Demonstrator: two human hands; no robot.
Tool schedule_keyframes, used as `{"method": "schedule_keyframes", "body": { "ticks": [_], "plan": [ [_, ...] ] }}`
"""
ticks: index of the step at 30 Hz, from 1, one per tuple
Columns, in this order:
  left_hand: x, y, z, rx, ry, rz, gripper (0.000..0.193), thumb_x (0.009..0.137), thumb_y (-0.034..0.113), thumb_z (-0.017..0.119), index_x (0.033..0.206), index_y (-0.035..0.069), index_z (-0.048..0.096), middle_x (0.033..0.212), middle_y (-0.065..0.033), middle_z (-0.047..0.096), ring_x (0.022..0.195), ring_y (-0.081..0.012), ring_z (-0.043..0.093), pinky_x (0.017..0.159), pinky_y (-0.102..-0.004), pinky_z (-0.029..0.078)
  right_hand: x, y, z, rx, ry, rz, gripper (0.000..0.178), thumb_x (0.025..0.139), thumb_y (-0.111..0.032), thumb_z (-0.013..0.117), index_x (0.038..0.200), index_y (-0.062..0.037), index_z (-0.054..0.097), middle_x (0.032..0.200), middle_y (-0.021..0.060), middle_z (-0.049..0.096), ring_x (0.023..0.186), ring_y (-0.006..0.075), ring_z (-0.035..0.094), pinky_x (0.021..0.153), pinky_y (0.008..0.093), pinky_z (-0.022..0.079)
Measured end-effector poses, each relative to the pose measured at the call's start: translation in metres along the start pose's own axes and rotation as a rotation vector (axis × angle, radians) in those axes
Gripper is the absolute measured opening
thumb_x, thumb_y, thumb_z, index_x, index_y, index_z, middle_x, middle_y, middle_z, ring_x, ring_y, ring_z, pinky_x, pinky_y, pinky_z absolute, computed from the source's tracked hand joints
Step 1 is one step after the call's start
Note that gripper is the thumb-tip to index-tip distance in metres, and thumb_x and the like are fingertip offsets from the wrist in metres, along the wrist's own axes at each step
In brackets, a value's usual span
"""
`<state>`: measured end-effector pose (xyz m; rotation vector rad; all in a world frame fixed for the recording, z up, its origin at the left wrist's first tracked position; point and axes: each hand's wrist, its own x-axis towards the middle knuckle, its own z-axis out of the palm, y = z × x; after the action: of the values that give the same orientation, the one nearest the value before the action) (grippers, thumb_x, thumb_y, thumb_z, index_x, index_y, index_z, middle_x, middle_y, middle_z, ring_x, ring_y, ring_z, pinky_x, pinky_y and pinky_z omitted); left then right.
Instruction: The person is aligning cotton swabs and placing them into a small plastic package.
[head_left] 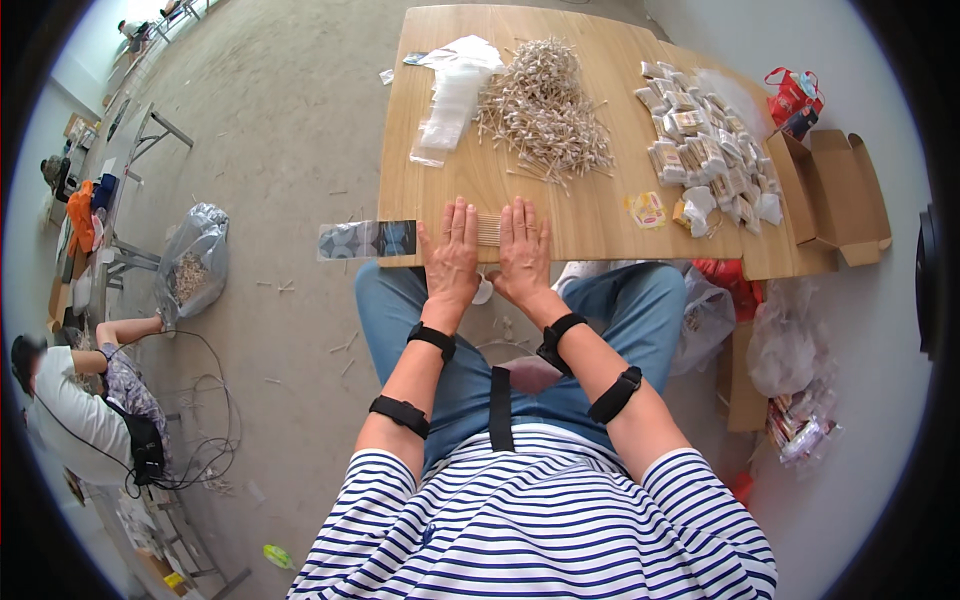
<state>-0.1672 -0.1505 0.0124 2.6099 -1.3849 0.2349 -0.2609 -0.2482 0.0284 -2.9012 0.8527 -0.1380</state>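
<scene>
At the near edge of the wooden table (590, 225), a small row of cotton swabs (489, 230) lies between my two hands. My left hand (452, 255) is flat on its left side, fingers stretched out. On the other side my right hand (522, 250) lies flat too, fingers straight and thumb toward me. Both touch the ends of the swabs without wrapping round them. A large loose heap of cotton swabs (548, 110) sits farther off. Beside the heap is a stack of clear plastic bags (445, 115). A dark patterned plastic sleeve (368, 240) overhangs the table's left edge.
Many filled swab packets (705, 150) are piled at the right, next to an open cardboard box (845, 190). A yellow-printed bag (646, 210) lies before them. Plastic bags (785, 340) hang at the lower right. A person (85, 410) sits at the left beside a clear sack (195, 260).
</scene>
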Motion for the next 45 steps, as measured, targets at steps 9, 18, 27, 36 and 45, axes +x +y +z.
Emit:
{"method": "schedule_keyframes", "body": {
  "ticks": [9, 18, 27, 36, 45],
  "plan": [
    [0.0, -0.001, -0.001, -0.005, 0.011, -0.001, 0.112, 0.061, 0.025, 0.089, 0.155, 0.01, 0.031, 0.163, -0.0069, 0.029, 0.153, -0.0211, 0.024, 0.121, -0.0616, 0.012, 0.0, -0.001, 0.002, -0.037, 0.004, -0.01, 0.115, 0.067, -0.042, 0.084, 0.154, 0.0021, 0.024, 0.163, 0.0222, 0.02, 0.154, 0.0352, 0.015, 0.123, 0.055, 0.012],
    [0.0, 0.001, -0.003, 0.02, -0.009, -0.009, 0.113, 0.061, 0.027, 0.089, 0.156, 0.011, 0.03, 0.164, -0.0052, 0.028, 0.153, -0.0204, 0.023, 0.12, -0.0616, 0.014, -0.001, 0.0, 0.002, -0.02, 0.052, -0.017, 0.117, 0.064, -0.043, 0.085, 0.153, 0.0037, 0.025, 0.162, 0.023, 0.021, 0.153, 0.0358, 0.016, 0.123, 0.0546, 0.013],
    [0.0, 0.001, -0.004, -0.004, -0.029, -0.007, 0.114, 0.061, 0.026, 0.089, 0.156, 0.011, 0.028, 0.164, -0.0054, 0.027, 0.153, -0.0201, 0.022, 0.121, -0.0613, 0.012, -0.001, -0.003, -0.006, -0.039, -0.033, 0.006, 0.111, 0.072, -0.044, 0.082, 0.155, 0.0021, 0.024, 0.163, 0.0206, 0.02, 0.154, 0.035, 0.012, 0.123, 0.056, 0.01],
    [0.002, 0.0, -0.002, 0.01, -0.047, -0.006, 0.114, 0.062, 0.025, 0.088, 0.157, 0.012, 0.027, 0.165, -0.0053, 0.025, 0.154, -0.0199, 0.019, 0.122, -0.0605, 0.009, 0.0, -0.002, -0.002, -0.03, -0.018, 0.002, 0.11, 0.073, -0.042, 0.081, 0.155, 0.0026, 0.023, 0.163, 0.0208, 0.019, 0.154, 0.035, 0.012, 0.123, 0.0559, 0.009],
    [0.001, 0.0, -0.001, 0.023, -0.062, -0.005, 0.115, 0.062, 0.028, 0.09, 0.157, 0.012, 0.027, 0.166, -0.0061, 0.024, 0.155, -0.0201, 0.018, 0.121, -0.0618, 0.011, 0.0, -0.003, -0.002, -0.04, -0.012, 0.003, 0.109, 0.073, -0.04, 0.081, 0.155, 0.0026, 0.023, 0.163, 0.0207, 0.02, 0.154, 0.0351, 0.012, 0.123, 0.0563, 0.009]
  ]
}}
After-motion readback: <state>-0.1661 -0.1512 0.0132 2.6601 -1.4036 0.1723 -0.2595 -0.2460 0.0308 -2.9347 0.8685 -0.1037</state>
